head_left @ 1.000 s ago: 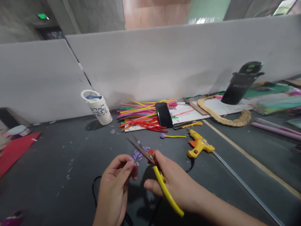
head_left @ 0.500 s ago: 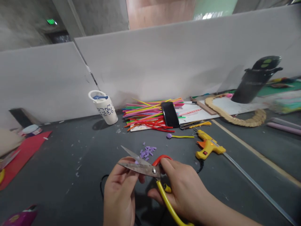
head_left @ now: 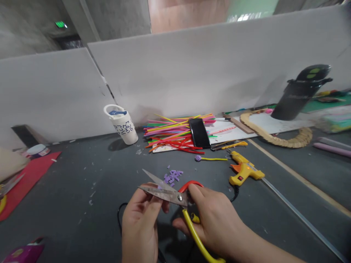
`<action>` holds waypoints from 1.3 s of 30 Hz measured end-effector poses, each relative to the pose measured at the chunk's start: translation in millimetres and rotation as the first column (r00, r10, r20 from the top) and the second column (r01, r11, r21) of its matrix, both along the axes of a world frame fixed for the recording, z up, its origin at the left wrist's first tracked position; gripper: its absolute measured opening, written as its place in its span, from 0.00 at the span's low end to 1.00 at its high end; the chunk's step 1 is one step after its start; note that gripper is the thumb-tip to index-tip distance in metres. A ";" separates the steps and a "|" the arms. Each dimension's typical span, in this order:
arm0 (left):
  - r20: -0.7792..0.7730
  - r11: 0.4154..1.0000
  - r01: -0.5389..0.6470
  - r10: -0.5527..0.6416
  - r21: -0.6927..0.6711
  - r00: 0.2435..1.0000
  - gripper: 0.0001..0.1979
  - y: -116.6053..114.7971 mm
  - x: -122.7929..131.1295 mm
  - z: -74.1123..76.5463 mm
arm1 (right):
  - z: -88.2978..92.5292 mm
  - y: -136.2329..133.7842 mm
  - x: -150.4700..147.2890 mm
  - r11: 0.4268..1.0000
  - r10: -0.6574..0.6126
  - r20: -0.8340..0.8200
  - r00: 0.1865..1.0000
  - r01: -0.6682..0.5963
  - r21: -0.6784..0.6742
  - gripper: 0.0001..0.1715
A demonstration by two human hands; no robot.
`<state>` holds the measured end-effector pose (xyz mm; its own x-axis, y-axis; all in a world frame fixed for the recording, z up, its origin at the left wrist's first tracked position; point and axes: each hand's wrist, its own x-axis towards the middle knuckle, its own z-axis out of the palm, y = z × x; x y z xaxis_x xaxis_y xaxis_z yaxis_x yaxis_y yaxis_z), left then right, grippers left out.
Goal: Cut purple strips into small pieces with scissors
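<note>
My right hand (head_left: pixel 216 215) grips a pair of scissors (head_left: pixel 167 193) with one red and one yellow handle loop, the blades parted and pointing left. The thumb and fingers of my left hand (head_left: pixel 144 219) are pinched together right at the lower blade. Whatever lies between them is hidden by the blade and fingers. Just beyond the blades, small cut purple pieces (head_left: pixel 173 176) lie in a loose heap on the dark table (head_left: pixel 95 226). Further back rests a yellow stem with a purple ball (head_left: pixel 197 158) at its end.
To the right lies a yellow glue gun (head_left: pixel 245 170) with a long glue stick in it. Behind are colourful pipe cleaners (head_left: pixel 167 128), a black phone (head_left: pixel 199 133) and a white cup (head_left: pixel 124 126). A black tumbler (head_left: pixel 297 96) stands back right; red paper (head_left: pixel 33 179) lies left.
Hardly anything differs. The whole view has shifted very slightly, and both hands and the scissors keep nearly the same pose, blades still parted.
</note>
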<state>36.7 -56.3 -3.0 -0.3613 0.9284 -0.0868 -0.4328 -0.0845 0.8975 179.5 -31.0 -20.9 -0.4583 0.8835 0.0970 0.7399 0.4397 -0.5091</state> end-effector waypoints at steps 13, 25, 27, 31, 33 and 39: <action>-0.056 0.999 0.018 -0.016 0.033 0.998 0.03 1.4 -4.0 -5.6 | -4.2 1.2 -0.5 0.999 -0.008 0.036 0.999 0.007 0.045 0.29; -0.073 0.999 0.034 -0.032 0.025 0.997 0.04 1.9 -5.2 -6.6 | -4.2 -0.2 -2.7 0.997 -0.015 0.066 0.998 0.011 0.071 0.28; -0.075 0.999 0.041 -0.038 0.029 0.996 0.04 2.1 -5.3 -6.5 | -4.3 -0.7 -3.0 0.998 -0.014 0.074 0.997 0.010 0.062 0.28; -0.078 0.998 0.055 -0.052 0.035 0.996 0.04 2.9 -5.5 -5.8 | -5.3 -1.3 -3.3 0.999 -0.008 0.080 0.997 0.004 0.050 0.28; -0.076 0.998 0.059 -0.056 0.039 0.996 0.04 3.2 -5.8 -5.4 | -5.1 -1.6 -3.5 0.999 -0.010 0.086 0.996 0.006 0.047 0.27; -0.077 0.997 0.059 -0.056 0.041 0.995 0.03 4.4 -7.1 -6.7 | -4.8 -2.6 -4.0 0.999 -0.024 0.107 0.994 0.019 0.050 0.27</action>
